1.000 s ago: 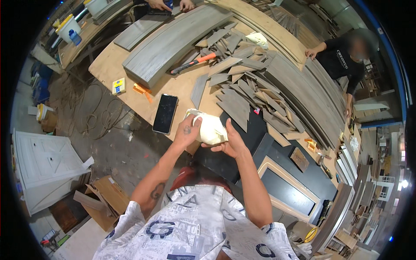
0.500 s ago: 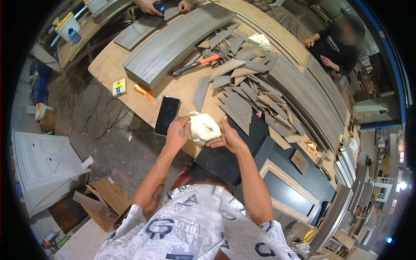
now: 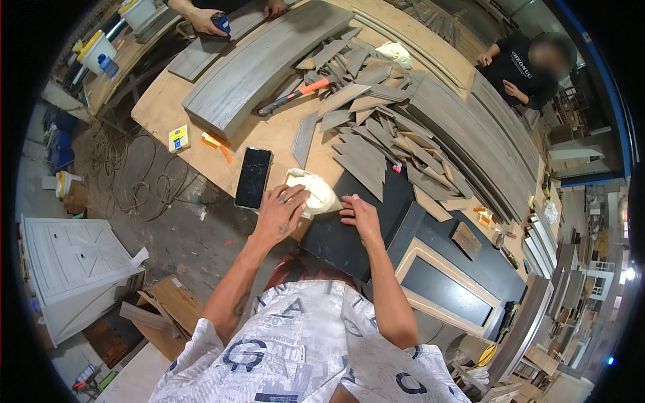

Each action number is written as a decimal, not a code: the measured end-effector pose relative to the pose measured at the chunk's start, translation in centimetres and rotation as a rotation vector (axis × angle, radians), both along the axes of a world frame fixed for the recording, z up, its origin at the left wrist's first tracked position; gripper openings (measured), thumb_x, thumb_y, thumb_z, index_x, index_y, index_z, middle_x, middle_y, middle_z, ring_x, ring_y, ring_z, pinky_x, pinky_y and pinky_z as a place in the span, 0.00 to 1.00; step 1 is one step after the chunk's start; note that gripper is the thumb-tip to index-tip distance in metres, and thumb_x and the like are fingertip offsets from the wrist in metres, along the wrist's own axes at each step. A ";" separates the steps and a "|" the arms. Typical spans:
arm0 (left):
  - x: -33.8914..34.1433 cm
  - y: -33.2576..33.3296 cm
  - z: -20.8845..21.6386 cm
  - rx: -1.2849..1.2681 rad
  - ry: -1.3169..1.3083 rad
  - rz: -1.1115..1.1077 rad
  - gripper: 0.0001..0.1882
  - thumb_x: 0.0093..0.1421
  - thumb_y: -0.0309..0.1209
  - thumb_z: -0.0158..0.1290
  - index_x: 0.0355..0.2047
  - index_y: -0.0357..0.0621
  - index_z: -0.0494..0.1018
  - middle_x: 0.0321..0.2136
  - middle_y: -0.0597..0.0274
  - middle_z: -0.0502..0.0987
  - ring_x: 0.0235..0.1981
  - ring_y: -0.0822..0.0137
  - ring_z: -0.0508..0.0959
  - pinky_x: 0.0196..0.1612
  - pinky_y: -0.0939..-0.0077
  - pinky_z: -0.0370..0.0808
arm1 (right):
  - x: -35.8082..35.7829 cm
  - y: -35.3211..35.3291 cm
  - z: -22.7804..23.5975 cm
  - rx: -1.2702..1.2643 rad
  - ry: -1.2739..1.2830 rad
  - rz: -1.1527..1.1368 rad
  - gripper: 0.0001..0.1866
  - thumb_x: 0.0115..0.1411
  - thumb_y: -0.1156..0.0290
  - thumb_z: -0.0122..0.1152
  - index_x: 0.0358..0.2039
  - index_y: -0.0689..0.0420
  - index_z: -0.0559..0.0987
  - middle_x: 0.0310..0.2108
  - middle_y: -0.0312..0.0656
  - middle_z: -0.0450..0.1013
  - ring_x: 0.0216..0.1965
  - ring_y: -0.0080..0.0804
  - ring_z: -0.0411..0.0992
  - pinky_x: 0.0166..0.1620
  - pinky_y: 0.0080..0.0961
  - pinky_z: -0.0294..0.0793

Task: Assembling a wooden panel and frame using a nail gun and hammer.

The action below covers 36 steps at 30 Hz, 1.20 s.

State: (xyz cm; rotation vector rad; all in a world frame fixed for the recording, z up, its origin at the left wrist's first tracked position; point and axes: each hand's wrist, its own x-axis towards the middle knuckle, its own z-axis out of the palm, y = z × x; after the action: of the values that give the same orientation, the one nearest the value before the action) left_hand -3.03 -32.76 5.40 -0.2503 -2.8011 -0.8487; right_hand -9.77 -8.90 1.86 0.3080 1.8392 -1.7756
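A pale cream, crumpled bundle (image 3: 317, 193), perhaps a soft bag or cloth, lies at the near edge of the wooden worktable (image 3: 158, 107). My left hand (image 3: 281, 213) grips it from the left, fingers bent over its top. At its pointed right corner is my right hand (image 3: 360, 216), fingers loosely curled and apart; whether they touch the corner is hard to see. A black phone (image 3: 254, 178) lies just left of the bundle. Beyond it is a narrow grey strip with a slanted end (image 3: 306, 140).
Angled grey offcuts (image 3: 383, 134) are heaped beyond my hands, beside a hammer with an orange handle (image 3: 293, 96). Long grey boards (image 3: 262, 64) lie behind. Black panels (image 3: 342, 235) stand close on my right. Another person's hand (image 3: 208, 21) holds a blue tool; a second person (image 3: 521, 70) stands far right.
My left hand has moved from the bundle's side onto its top. My right hand's fingers have drawn back from beneath it to its corner. The far-left person's hand and blue tool have shifted left.
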 end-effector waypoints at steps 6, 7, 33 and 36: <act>-0.6 0.1 -0.7 0.043 0.018 0.024 0.15 0.61 0.36 0.53 0.47 0.48 0.76 0.51 0.64 0.74 0.53 0.54 0.68 0.55 0.57 0.62 | 2.3 -1.3 2.0 0.322 0.685 0.054 0.20 0.57 0.68 0.63 0.51 0.55 0.77 0.47 0.46 0.75 0.46 0.38 0.74 0.46 0.30 0.76; -0.7 0.3 -0.7 0.034 0.048 0.026 0.14 0.61 0.36 0.54 0.46 0.47 0.76 0.51 0.64 0.73 0.54 0.54 0.67 0.56 0.57 0.61 | 2.2 -1.8 2.5 0.389 0.805 0.143 0.20 0.56 0.68 0.64 0.51 0.54 0.78 0.49 0.46 0.73 0.51 0.43 0.70 0.53 0.34 0.71; -3.0 1.4 -2.7 0.281 0.055 0.050 0.11 0.57 0.36 0.58 0.38 0.46 0.81 0.56 0.58 0.71 0.61 0.51 0.64 0.62 0.55 0.55 | 1.4 -4.5 1.0 0.294 0.816 0.061 0.17 0.55 0.65 0.68 0.43 0.58 0.81 0.46 0.46 0.74 0.48 0.44 0.72 0.51 0.33 0.71; -2.9 1.5 -3.0 0.327 0.051 0.091 0.09 0.57 0.35 0.58 0.35 0.47 0.82 0.54 0.58 0.73 0.61 0.51 0.65 0.62 0.56 0.55 | 1.5 -4.9 1.0 0.232 0.728 -0.023 0.15 0.55 0.65 0.69 0.41 0.58 0.82 0.45 0.46 0.75 0.45 0.43 0.73 0.49 0.32 0.72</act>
State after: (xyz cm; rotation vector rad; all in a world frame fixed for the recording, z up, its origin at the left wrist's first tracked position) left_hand -5.96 -31.28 2.40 -0.0905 -2.5523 -1.2373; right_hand -8.29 -13.77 2.89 -0.2819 2.5503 -1.8286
